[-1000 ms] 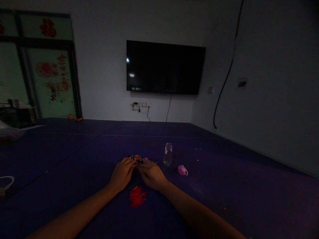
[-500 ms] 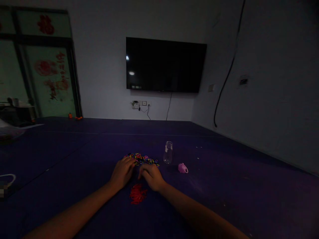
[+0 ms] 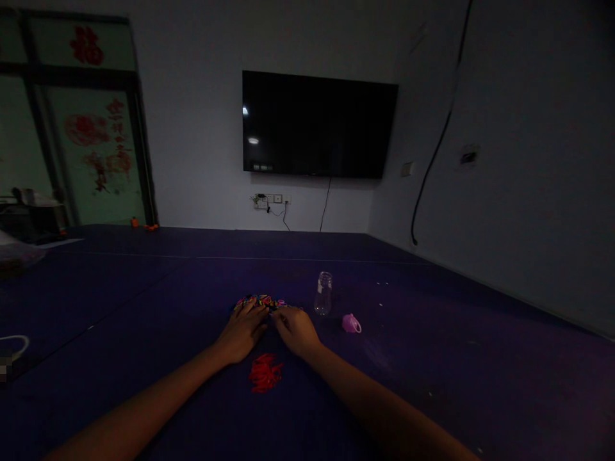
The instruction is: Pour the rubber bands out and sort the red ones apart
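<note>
Colourful small rubber bands [image 3: 262, 300] lie in a heap on the dark purple surface. My left hand [image 3: 243, 334] rests at the near side of this heap, palm down, fingers spread onto it. To its right, my right hand [image 3: 298, 331] is closed at the heap's near right edge, its fingertips curled and pinched. Whatever those fingers hold, if anything, is too small or hidden. Closer to me, between my forearms, sits a separate pile of red bands [image 3: 266, 373]. The hands cover part of the coloured heap.
A clear bottle [image 3: 323, 294] stands upright beyond my right hand. Near it lies a pink cap with a loop [image 3: 351, 323]. Tiny light scraps dot the surface at right. A plastic bag [image 3: 16, 250] is at far left, and a television [image 3: 319, 125] hangs on the wall.
My right hand has moved forward, from above the red pile's far side to the coloured heap. My left hand's fingers have spread out over the heap.
</note>
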A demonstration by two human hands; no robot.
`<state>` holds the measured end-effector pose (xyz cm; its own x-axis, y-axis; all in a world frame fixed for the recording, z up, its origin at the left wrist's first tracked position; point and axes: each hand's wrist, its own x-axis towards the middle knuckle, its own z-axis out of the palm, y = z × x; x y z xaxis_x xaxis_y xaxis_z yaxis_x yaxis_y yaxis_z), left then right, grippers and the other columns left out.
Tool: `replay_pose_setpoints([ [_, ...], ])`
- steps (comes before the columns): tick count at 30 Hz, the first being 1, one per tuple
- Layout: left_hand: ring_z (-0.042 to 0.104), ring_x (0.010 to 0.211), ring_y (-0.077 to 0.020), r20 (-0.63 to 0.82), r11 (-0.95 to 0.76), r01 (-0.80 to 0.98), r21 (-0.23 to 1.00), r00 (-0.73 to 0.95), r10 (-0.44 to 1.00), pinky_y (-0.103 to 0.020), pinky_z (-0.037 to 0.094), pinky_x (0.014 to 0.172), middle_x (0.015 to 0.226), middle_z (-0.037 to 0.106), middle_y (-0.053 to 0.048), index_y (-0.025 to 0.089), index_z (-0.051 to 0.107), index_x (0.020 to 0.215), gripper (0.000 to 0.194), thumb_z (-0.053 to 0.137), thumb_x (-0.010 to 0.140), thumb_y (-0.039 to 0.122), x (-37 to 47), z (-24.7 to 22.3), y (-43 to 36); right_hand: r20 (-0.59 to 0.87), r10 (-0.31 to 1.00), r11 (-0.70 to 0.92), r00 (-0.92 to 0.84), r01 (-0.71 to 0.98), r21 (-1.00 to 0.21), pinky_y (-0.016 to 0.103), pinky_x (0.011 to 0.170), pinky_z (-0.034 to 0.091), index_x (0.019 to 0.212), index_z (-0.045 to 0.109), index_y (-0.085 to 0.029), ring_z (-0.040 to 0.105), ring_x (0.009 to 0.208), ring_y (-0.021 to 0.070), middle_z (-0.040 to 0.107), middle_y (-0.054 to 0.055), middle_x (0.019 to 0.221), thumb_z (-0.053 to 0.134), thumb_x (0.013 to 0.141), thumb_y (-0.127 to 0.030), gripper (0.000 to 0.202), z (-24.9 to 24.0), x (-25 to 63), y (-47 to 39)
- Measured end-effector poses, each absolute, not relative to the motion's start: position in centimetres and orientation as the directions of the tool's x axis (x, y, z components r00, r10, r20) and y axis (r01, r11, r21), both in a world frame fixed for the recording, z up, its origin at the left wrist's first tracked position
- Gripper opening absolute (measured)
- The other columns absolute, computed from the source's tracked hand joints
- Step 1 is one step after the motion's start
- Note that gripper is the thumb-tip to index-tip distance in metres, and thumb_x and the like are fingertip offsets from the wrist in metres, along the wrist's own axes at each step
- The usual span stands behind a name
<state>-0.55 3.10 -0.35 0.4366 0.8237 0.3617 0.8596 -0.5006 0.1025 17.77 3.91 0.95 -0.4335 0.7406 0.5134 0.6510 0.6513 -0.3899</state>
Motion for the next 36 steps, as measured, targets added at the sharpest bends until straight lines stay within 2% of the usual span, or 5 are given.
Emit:
replay_pose_setpoints([
  [7,0.038,0.13,-0.0285,0.462,-0.368,0.926,0.079,0.293,0.837,-0.053,0.025,0.107,0.132,0.053,-0.012,0.017,0.054,0.124,0.037,0.041,0.09,0.028,-0.4,-0.5,2.7,0.451,0.709,0.666,-0.541,0.725,-0.176,0.037,0.097,0.038,0.118,0.058,-0.018,0.049,0.118,0.0227,0.058,0.011,0.126,0.044,0.089,-0.02,0.033,0.7,18.5,5.1],
  [11,0.03,0.134,-0.0305,0.424,-0.357,0.931,0.079,0.293,0.857,-0.056,0.023,0.106,0.141,0.045,-0.012,0.018,0.045,0.134,0.045,0.038,0.091,0.03,-0.5,-0.5,3.0,0.409,0.682,0.703,-0.606,0.697,-0.141,0.043,0.102,0.035,0.129,0.051,-0.019,0.041,0.127,0.0243,0.049,0.009,0.137,0.042,0.091,-0.025,0.04,0.5,18.3,4.9],
  [17,0.021,0.139,-0.0261,0.432,-0.482,0.875,0.046,0.417,0.8,-0.057,0.017,0.108,0.145,0.04,-0.006,0.027,0.035,0.14,0.046,0.033,0.094,0.033,-1.3,-0.2,4.2,0.354,0.675,0.719,-0.647,0.684,-0.121,0.045,0.103,0.034,0.13,0.05,-0.018,0.037,0.131,0.025,0.047,0.009,0.138,0.04,0.092,-0.027,0.041,0.5,18.3,5.1],
  [31,0.024,0.138,-0.0236,0.397,-0.548,0.834,0.07,0.481,0.782,-0.054,0.014,0.11,0.139,0.048,-0.006,0.024,0.045,0.133,0.041,0.034,0.096,0.036,-1.5,-0.1,5.8,0.369,0.625,0.763,-0.687,0.638,-0.104,0.041,0.099,0.038,0.112,0.061,-0.019,0.045,0.124,0.0246,0.055,0.008,0.13,0.041,0.091,-0.021,0.029,0.7,18.1,5.2],
  [36,0.021,0.139,-0.0251,0.342,-0.549,0.833,0.072,0.496,0.798,-0.055,0.014,0.11,0.142,0.043,-0.006,0.023,0.045,0.132,0.041,0.032,0.096,0.037,-1.6,-0.1,5.7,0.394,0.614,0.768,-0.684,0.634,-0.097,0.04,0.1,0.037,0.117,0.059,-0.018,0.045,0.124,0.0238,0.055,0.01,0.129,0.041,0.092,-0.021,0.031,0.6,18.0,5.3],
])
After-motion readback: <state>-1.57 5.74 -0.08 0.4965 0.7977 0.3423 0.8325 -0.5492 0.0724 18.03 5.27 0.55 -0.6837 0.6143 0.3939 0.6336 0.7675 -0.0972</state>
